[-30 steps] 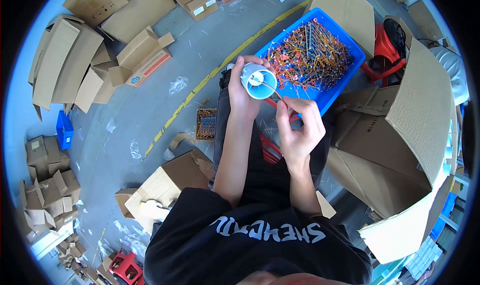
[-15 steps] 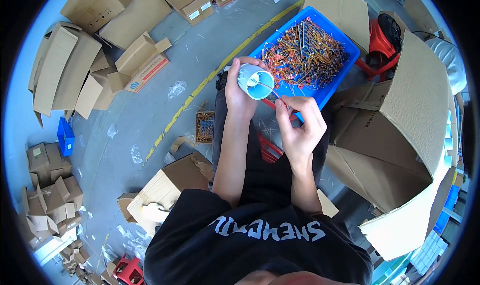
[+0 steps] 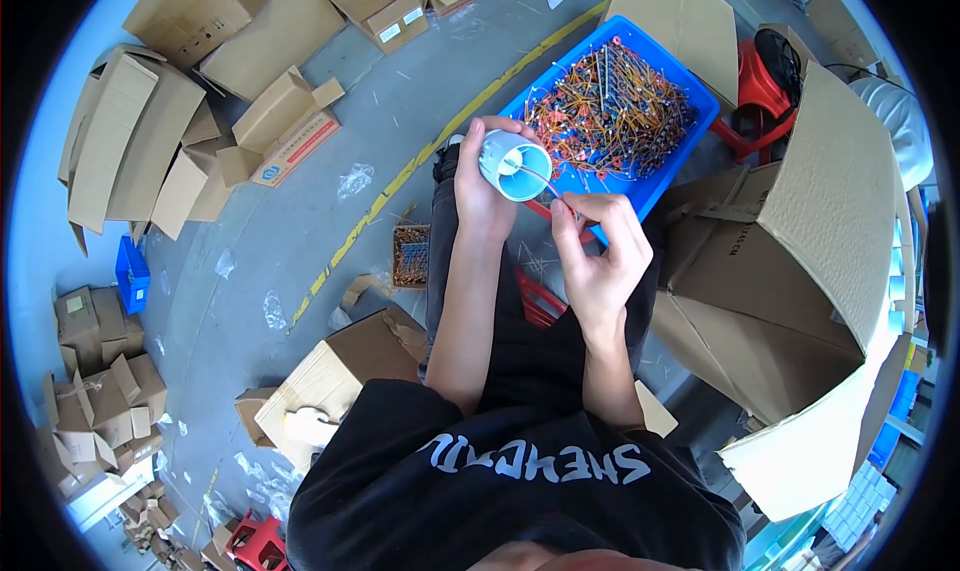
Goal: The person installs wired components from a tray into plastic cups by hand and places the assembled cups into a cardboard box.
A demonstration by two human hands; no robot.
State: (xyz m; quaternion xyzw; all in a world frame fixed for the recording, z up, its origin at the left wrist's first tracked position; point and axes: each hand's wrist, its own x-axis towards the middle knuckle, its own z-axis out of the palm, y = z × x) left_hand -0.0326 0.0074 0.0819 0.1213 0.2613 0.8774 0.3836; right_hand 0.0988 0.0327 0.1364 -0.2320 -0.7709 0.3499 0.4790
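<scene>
My left hand (image 3: 483,186) is wrapped round a pale blue-white plastic cup-shaped housing (image 3: 508,168), tilted so its open mouth faces me and to the right. Inside it a small white fitting (image 3: 513,158) shows. A thin reddish wire (image 3: 541,180) runs from that fitting out over the rim to my right hand (image 3: 606,246), whose thumb and forefinger pinch its outer end. What exactly sits at the pinched tip is hidden by the fingers. Just beyond both hands stands a blue plastic bin (image 3: 655,193), heaped with short orange, red and dark wires (image 3: 615,106).
A large open carton (image 3: 770,301) stands close on my right, with a red plastic stool (image 3: 765,91) behind it. A small box of parts (image 3: 410,256) sits on the floor beside my left leg. Several empty cartons (image 3: 285,126) lie at the far left, among plastic scraps (image 3: 355,179).
The housing in my left hand has shifted very slightly to the right and down. My right hand keeps its pinch on the wire in nearly the same place.
</scene>
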